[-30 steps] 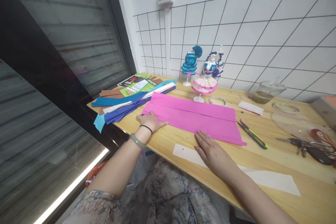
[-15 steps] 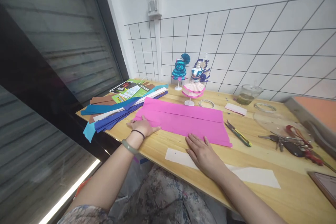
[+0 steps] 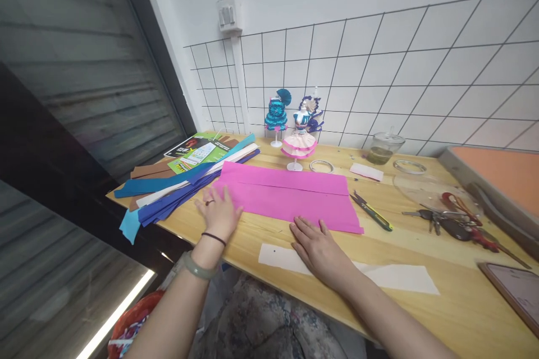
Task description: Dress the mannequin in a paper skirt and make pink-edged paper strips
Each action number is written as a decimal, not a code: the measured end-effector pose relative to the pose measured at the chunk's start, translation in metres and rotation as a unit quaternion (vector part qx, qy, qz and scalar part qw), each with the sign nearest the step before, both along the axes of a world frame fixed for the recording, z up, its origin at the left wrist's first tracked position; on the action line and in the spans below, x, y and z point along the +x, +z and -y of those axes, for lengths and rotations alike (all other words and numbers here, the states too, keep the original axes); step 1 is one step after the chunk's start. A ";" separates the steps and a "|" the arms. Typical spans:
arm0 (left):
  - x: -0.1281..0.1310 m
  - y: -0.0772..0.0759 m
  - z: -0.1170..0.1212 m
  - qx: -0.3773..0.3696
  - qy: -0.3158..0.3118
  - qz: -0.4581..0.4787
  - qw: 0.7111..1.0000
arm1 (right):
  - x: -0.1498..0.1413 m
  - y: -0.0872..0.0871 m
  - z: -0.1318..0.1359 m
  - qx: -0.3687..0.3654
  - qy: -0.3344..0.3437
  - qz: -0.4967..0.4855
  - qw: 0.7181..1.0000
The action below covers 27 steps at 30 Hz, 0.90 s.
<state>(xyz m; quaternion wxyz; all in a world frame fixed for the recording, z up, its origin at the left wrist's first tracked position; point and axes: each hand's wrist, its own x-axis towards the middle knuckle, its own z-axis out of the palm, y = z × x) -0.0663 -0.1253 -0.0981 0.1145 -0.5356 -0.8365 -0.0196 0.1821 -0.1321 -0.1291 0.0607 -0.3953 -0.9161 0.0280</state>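
Note:
A wide sheet of bright pink crepe paper [image 3: 286,193] lies on the wooden table, with a crease or overlapping edge running along its length. My left hand [image 3: 218,212] is at the sheet's left end, fingers spread, the fingertips over its edge. Flat on the near edge of the sheet rests my right hand [image 3: 318,244], its fingers stretched out. Beneath my right wrist lies a white paper strip [image 3: 400,277], partly hidden by the arm. Yellow-and-black snips [image 3: 373,211] sit just right of the pink sheet.
Blue, white and brown paper strips [image 3: 181,196] are piled at left beside booklets [image 3: 197,151]. Two miniature dress forms [image 3: 277,115] stand behind. A glass jar [image 3: 384,147], tape rolls [image 3: 322,166], keys [image 3: 457,228] and a phone [image 3: 511,294] are to the right.
My left hand has lifted slightly and its fingers have spread. My right hand stays on the pink sheet. The view has shifted a little, bringing a red basket into sight at lower left.

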 end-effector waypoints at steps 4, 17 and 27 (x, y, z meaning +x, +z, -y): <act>0.044 -0.009 0.016 -0.011 -0.319 0.042 0.947 | 0.000 0.001 0.000 0.007 0.002 0.002 1.000; 0.010 -0.026 0.015 -0.104 -0.332 0.102 0.932 | 0.002 -0.010 -0.002 0.040 0.012 -0.014 0.999; -0.058 -0.029 0.015 -0.082 -0.169 0.100 0.977 | 0.002 -0.013 -0.002 0.037 0.006 -0.021 0.999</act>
